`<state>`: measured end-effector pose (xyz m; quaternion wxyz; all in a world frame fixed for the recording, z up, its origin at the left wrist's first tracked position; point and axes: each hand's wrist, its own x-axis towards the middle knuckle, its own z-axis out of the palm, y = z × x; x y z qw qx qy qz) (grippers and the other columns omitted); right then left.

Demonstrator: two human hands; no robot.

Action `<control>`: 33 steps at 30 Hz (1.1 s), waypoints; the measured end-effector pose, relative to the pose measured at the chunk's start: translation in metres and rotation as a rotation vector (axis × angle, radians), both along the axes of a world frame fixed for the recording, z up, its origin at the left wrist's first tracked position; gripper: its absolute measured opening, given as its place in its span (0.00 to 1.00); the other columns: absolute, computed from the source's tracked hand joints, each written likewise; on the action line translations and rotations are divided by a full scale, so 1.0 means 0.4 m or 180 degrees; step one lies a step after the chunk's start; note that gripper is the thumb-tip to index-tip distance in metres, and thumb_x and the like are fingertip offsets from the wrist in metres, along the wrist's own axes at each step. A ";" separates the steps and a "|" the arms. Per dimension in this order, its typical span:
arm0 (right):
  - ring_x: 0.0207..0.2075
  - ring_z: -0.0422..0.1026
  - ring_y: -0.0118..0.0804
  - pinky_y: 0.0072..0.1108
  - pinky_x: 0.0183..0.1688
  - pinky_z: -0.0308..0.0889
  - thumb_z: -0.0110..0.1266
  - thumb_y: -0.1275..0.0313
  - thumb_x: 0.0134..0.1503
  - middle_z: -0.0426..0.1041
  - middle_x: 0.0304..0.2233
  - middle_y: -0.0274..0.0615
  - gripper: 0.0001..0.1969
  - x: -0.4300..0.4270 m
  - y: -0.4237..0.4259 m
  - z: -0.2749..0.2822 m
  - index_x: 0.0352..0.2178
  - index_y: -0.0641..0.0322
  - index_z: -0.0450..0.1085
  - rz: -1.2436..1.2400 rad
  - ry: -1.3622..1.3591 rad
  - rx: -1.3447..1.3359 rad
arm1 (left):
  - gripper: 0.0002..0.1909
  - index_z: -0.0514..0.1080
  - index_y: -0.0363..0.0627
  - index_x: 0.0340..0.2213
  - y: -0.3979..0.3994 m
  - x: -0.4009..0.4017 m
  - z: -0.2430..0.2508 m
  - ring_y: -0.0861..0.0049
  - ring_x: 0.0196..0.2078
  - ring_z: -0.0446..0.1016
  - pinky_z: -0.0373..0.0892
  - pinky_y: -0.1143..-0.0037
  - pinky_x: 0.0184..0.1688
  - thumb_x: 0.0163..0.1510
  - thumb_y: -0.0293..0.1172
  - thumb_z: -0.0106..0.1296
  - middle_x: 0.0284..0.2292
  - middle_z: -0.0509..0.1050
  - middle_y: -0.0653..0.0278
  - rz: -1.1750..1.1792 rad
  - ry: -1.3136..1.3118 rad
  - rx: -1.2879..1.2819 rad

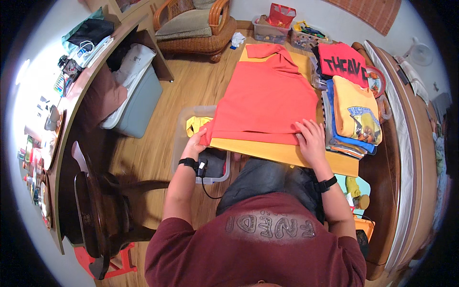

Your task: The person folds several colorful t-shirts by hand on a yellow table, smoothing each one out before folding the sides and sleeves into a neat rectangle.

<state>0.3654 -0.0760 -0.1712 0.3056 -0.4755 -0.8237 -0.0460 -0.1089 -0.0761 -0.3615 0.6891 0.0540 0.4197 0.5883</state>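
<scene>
A red T-shirt (269, 97) lies spread over a yellow wooden table (258, 150), its collar toward the far end and its hem toward me. At the table's left near corner, my left hand (196, 142) pinches the shirt's lower edge between thumb and fingers. My right hand (311, 138) rests with fingers apart on the hem's right part. Just right of it stands a stack of folded clothes, topped by a yellow printed T-shirt (356, 111). Behind that stack lies a folded red shirt with black lettering (342, 62).
A clear plastic bin (179, 143) with clothes stands on the floor at the table's left. A dark wooden chair (104, 211) and a long desk (80, 93) are further left. A rattan armchair (195, 39) and toy bins (270, 32) stand beyond; a bed (412, 143) is at right.
</scene>
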 end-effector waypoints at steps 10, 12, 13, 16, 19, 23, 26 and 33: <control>0.49 0.75 0.45 0.28 0.53 0.67 0.49 0.73 0.63 0.77 0.43 0.49 0.11 0.025 0.066 0.027 0.44 0.64 0.73 -0.0479 0.1934 -0.0956 | 0.22 0.64 0.42 0.58 0.030 0.013 0.013 0.61 0.56 0.73 0.69 0.59 0.59 0.66 0.37 0.46 0.55 0.72 0.55 0.0228 0.0144 -0.0052; 0.49 0.75 0.44 0.29 0.53 0.66 0.49 0.73 0.63 0.77 0.43 0.49 0.11 0.032 0.063 0.010 0.45 0.64 0.73 -0.0492 0.1979 -0.1012 | 0.22 0.66 0.44 0.57 0.026 0.007 -0.003 0.64 0.56 0.73 0.70 0.61 0.58 0.66 0.40 0.48 0.55 0.73 0.56 0.0255 0.0008 -0.0092; 0.49 0.74 0.43 0.29 0.54 0.66 0.48 0.73 0.63 0.77 0.43 0.49 0.12 0.040 0.061 0.000 0.45 0.64 0.73 -0.0513 0.2021 -0.1041 | 0.22 0.66 0.44 0.57 0.025 0.014 -0.014 0.64 0.56 0.73 0.70 0.61 0.58 0.66 0.40 0.48 0.55 0.73 0.56 0.0245 0.0010 -0.0114; 0.49 0.74 0.41 0.28 0.54 0.65 0.48 0.73 0.63 0.76 0.44 0.48 0.12 0.050 0.054 -0.065 0.45 0.65 0.72 -0.0649 0.2071 -0.1171 | 0.21 0.69 0.40 0.54 0.023 0.050 -0.074 0.68 0.51 0.76 0.72 0.67 0.55 0.67 0.40 0.45 0.52 0.75 0.58 -0.0417 0.0077 0.0023; 0.49 0.73 0.40 0.27 0.54 0.64 0.47 0.73 0.64 0.75 0.43 0.47 0.12 0.043 0.050 -0.070 0.45 0.65 0.72 -0.0720 0.2195 -0.1189 | 0.20 0.69 0.41 0.54 -0.006 0.089 -0.140 0.69 0.51 0.76 0.73 0.67 0.53 0.67 0.40 0.44 0.51 0.76 0.58 -0.0461 -0.0411 0.0355; 0.50 0.72 0.39 0.26 0.55 0.64 0.47 0.74 0.64 0.75 0.45 0.47 0.11 0.030 0.051 -0.047 0.45 0.66 0.72 -0.0533 0.2547 -0.1161 | 0.22 0.67 0.40 0.56 -0.016 0.136 -0.177 0.66 0.53 0.74 0.74 0.63 0.52 0.66 0.40 0.44 0.53 0.74 0.57 0.0017 -0.0826 0.0601; 0.48 0.71 0.33 0.23 0.54 0.63 0.48 0.75 0.65 0.74 0.44 0.41 0.10 0.051 0.045 -0.055 0.45 0.66 0.72 -0.0563 0.2732 -0.1045 | 0.23 0.66 0.39 0.56 -0.001 0.202 -0.126 0.65 0.53 0.74 0.74 0.63 0.52 0.66 0.41 0.43 0.53 0.73 0.57 0.0207 -0.0591 0.0497; 0.41 0.76 0.42 0.25 0.49 0.68 0.57 0.80 0.57 0.77 0.39 0.45 0.08 0.078 0.025 0.026 0.39 0.67 0.74 0.0136 0.1896 -0.0203 | 0.27 0.68 0.39 0.55 -0.046 0.083 -0.024 0.64 0.53 0.74 0.71 0.63 0.55 0.66 0.49 0.43 0.52 0.75 0.57 0.0466 0.0534 0.0323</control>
